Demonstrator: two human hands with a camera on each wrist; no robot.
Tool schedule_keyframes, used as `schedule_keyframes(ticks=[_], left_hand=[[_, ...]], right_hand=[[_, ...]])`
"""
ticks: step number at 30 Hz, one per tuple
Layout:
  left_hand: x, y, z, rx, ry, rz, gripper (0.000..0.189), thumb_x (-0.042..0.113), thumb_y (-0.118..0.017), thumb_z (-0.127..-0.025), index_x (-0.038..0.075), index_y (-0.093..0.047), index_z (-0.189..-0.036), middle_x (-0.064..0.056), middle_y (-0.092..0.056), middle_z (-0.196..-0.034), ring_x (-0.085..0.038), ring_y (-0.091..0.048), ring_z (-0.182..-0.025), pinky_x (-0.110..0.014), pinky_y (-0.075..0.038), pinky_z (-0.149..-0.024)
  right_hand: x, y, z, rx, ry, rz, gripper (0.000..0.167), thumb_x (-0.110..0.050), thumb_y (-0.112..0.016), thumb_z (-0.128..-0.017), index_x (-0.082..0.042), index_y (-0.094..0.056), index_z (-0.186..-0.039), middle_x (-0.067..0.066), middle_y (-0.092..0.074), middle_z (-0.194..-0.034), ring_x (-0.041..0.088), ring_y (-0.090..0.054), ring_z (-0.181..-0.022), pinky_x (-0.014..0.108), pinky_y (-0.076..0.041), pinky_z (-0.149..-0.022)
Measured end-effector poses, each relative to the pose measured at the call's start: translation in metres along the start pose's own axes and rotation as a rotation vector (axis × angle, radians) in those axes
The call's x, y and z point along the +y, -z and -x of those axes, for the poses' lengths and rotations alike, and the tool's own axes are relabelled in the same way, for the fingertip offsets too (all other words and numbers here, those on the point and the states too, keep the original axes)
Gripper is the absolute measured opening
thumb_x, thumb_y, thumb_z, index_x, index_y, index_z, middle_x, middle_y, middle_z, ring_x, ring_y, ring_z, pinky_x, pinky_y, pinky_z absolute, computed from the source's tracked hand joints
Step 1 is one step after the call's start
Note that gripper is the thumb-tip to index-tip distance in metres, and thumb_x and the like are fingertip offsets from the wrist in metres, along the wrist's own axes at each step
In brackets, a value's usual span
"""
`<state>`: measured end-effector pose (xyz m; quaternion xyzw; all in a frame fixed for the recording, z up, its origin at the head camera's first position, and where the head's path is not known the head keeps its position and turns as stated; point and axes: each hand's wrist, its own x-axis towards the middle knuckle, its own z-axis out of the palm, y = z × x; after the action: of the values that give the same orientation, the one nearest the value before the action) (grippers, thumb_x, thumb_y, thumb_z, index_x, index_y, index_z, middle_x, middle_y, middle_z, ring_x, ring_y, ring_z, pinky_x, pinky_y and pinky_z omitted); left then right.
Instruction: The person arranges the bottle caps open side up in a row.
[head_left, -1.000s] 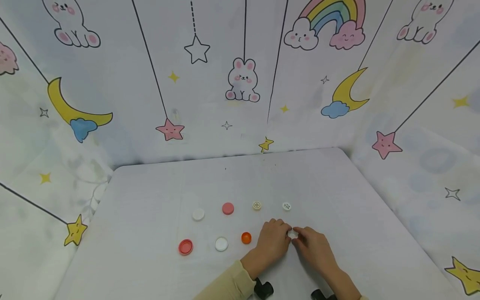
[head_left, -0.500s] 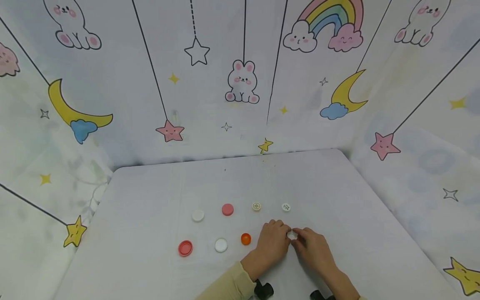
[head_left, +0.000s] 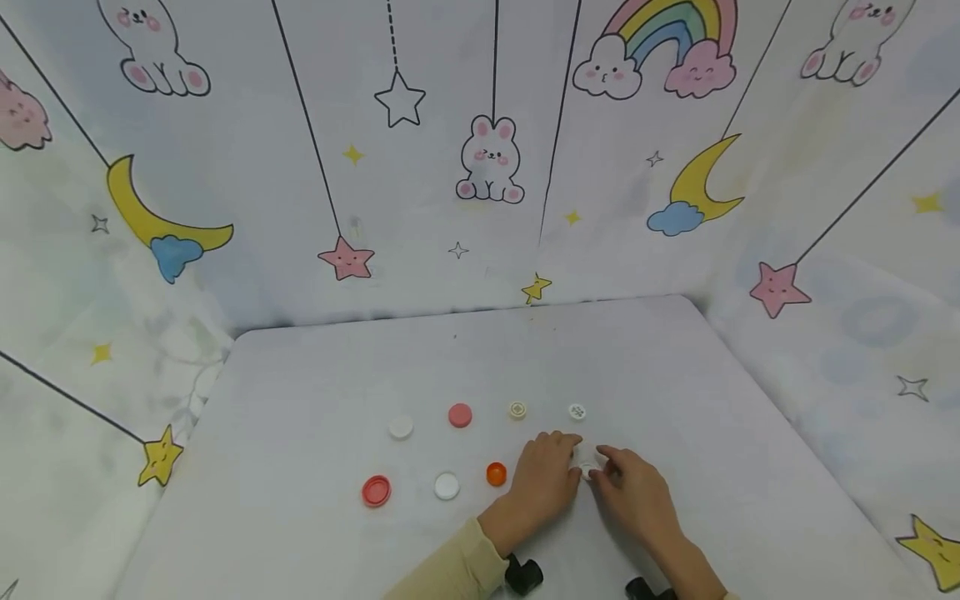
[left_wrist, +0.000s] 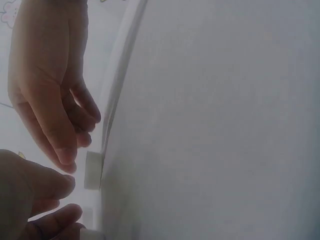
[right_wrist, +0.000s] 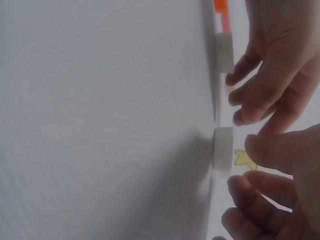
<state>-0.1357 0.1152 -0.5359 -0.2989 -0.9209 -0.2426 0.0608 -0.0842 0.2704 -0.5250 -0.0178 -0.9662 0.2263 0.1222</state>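
A small white cap [head_left: 588, 472] lies on the white table between my hands; in the left wrist view the cap [left_wrist: 93, 171] sits flat on the surface. On its left is my left hand [head_left: 546, 473], fingers loosely bent and the index finger raised off the cap. My right hand [head_left: 637, 492] is on the other side, thumb and index finger spread. The right wrist view shows the cap [right_wrist: 223, 149] standing free, with fingertips of both hands close around it but apart from it. Neither hand holds anything.
Left of my hands lie an orange cap [head_left: 496, 474], a white cap [head_left: 447, 486] and a red cap [head_left: 377, 491]. Farther back are a whitish cap [head_left: 401, 427], a pink cap [head_left: 460, 415], a cream cap [head_left: 517, 410] and a white patterned cap [head_left: 577, 412].
Earlier, fingers of both hands pinched the white cap. Now both index fingers have lifted and spread away from it, and the cap is let go on the table. The head view has shifted slightly.
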Motion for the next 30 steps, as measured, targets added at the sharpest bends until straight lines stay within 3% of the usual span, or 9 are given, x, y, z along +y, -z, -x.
schedule_keyframes(ticks=[11,15,20,26,30], left_hand=[[-0.013,0.019,-0.018,0.060,0.013,-0.010,0.028,0.021,-0.072,-0.087,0.017,-0.069,-0.114,0.003,-0.067,-0.101,-0.013,-0.059,-0.086,-0.026,-0.048,-0.075],[-0.018,0.026,-0.026,0.039,0.023,-0.031,0.028,0.023,-0.072,-0.088,0.016,-0.068,-0.116,0.001,-0.066,-0.103,-0.015,-0.059,-0.087,-0.027,-0.049,-0.076],[-0.011,0.030,-0.044,-0.009,0.029,-0.052,0.031,0.023,-0.071,-0.089,0.014,-0.068,-0.118,-0.001,-0.066,-0.109,-0.017,-0.061,-0.093,-0.029,-0.051,-0.078],[-0.010,0.026,-0.061,-0.078,0.087,-0.099,0.030,0.024,-0.072,-0.088,0.015,-0.068,-0.116,-0.001,-0.066,-0.105,-0.017,-0.061,-0.089,-0.030,-0.050,-0.073],[-0.007,0.025,-0.068,-0.125,0.121,-0.109,0.032,0.023,-0.072,-0.087,0.013,-0.068,-0.117,-0.003,-0.065,-0.105,-0.019,-0.062,-0.090,-0.031,-0.051,-0.070]], right_hand=[[-0.004,0.014,-0.018,0.044,0.082,-0.008,0.033,-0.016,-0.077,-0.082,-0.004,-0.070,-0.112,0.000,-0.063,-0.083,0.012,-0.052,-0.067,0.028,-0.042,-0.058],[-0.008,0.019,-0.028,0.039,0.115,-0.014,0.034,-0.017,-0.077,-0.083,-0.003,-0.069,-0.113,0.007,-0.067,-0.089,0.018,-0.060,-0.073,0.034,-0.048,-0.061],[-0.008,0.027,-0.041,0.020,0.110,-0.010,0.035,-0.016,-0.076,-0.084,-0.002,-0.068,-0.116,0.010,-0.068,-0.094,0.022,-0.062,-0.076,0.037,-0.049,-0.062],[-0.004,0.016,-0.056,-0.040,0.081,-0.002,0.039,-0.021,-0.075,-0.085,-0.002,-0.067,-0.119,0.010,-0.069,-0.097,0.018,-0.059,-0.073,0.032,-0.046,-0.060],[-0.003,0.014,-0.064,-0.044,0.076,0.015,0.039,-0.019,-0.076,-0.084,-0.001,-0.068,-0.118,0.011,-0.069,-0.096,0.020,-0.062,-0.074,0.034,-0.049,-0.061]])
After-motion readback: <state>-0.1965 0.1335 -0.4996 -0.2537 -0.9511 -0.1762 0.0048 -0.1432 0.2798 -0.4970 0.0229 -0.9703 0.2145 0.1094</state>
